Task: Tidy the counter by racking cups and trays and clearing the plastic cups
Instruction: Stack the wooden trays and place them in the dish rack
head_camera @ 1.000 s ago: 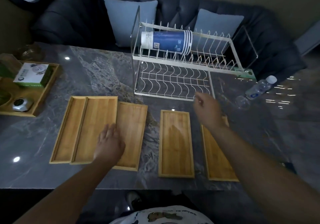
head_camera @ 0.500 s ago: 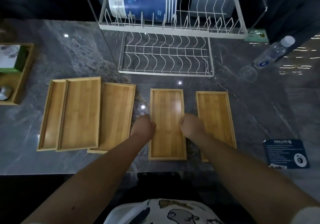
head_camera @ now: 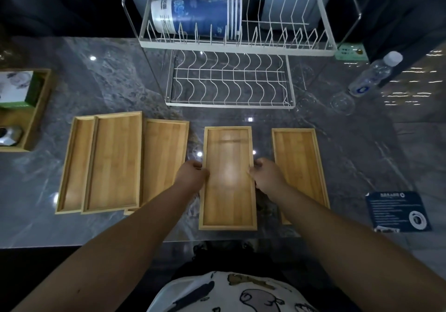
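A long bamboo tray (head_camera: pixel 228 186) lies in the middle of the marble counter, and both hands clasp its long sides. My left hand (head_camera: pixel 190 174) grips the left rim, my right hand (head_camera: pixel 266 175) the right rim. Another bamboo tray (head_camera: pixel 299 167) lies just right of it. Three overlapping bamboo trays (head_camera: pixel 113 162) lie to the left. Behind stands a white two-tier wire rack (head_camera: pixel 311 51); a nested stack of blue cups (head_camera: pixel 200 16) lies on its side in the top tier. Clear plastic cups (head_camera: pixel 342 104) stand to the right of the rack, faint against the counter.
A water bottle (head_camera: pixel 372 75) lies at the right beside the plastic cups. A dark blue card (head_camera: pixel 398 211) sits near the right front edge. At the far left a wooden box (head_camera: pixel 39 109) holds a green-white carton and a metal object. A sofa is behind the counter.
My left hand left the stacked trays and my right hand came back from the rack; both closed on the middle tray's sides. The tray now looks slightly raised toward me.
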`<act>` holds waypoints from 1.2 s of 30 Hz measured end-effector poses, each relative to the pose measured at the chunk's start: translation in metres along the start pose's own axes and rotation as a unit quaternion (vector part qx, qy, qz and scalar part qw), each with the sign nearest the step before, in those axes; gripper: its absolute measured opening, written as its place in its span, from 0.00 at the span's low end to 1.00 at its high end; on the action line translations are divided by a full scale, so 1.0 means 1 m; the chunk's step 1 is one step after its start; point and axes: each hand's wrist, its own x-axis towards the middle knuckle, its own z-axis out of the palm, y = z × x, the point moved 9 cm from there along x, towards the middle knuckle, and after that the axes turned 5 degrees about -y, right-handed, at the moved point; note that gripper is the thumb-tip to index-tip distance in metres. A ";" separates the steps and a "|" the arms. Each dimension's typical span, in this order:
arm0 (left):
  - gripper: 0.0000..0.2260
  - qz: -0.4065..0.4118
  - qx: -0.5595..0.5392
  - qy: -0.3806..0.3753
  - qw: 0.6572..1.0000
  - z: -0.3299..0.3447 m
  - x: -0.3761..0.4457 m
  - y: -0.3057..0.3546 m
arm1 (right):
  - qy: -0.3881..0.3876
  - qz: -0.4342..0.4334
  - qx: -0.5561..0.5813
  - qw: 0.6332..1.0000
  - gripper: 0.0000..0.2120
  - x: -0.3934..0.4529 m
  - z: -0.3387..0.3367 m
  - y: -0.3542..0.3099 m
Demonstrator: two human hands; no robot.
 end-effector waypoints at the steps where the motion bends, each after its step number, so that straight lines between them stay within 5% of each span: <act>1: 0.09 0.000 -0.032 -0.006 0.999 -0.003 -0.003 0.000 | -0.010 -0.003 0.041 0.999 0.13 -0.004 -0.002 -0.002; 8: 0.09 0.046 -0.244 -0.151 0.957 -0.007 -0.044 0.023 | -0.046 -0.036 0.182 0.981 0.04 -0.036 -0.041 -0.025; 13: 0.09 0.098 -0.291 -0.192 0.932 -0.010 -0.059 0.049 | -0.065 -0.102 0.269 0.955 0.09 -0.052 -0.062 -0.040; 20: 0.12 0.091 -0.483 -0.230 0.840 -0.011 -0.070 0.057 | -0.123 -0.106 0.415 0.895 0.08 -0.072 -0.063 -0.044; 23: 0.13 0.108 -0.387 -0.170 0.900 -0.014 -0.075 0.051 | -0.127 -0.096 0.414 0.896 0.14 -0.076 -0.055 -0.041; 25: 0.12 0.122 -0.275 -0.133 0.944 -0.014 -0.079 0.045 | -0.104 -0.112 0.334 0.930 0.14 -0.079 -0.051 -0.037; 29: 0.07 0.148 -0.181 -0.076 0.969 -0.015 -0.079 0.037 | -0.052 -0.130 0.120 0.983 0.06 -0.076 -0.041 -0.024; 33: 0.28 0.129 -0.105 -0.042 0.985 -0.006 -0.063 0.016 | -0.063 -0.090 0.108 0.988 0.22 -0.067 -0.019 -0.001; 36: 0.24 0.113 -0.035 -0.029 0.993 0.008 -0.047 0.003 | -0.026 -0.095 0.017 0.995 0.09 -0.056 -0.005 0.007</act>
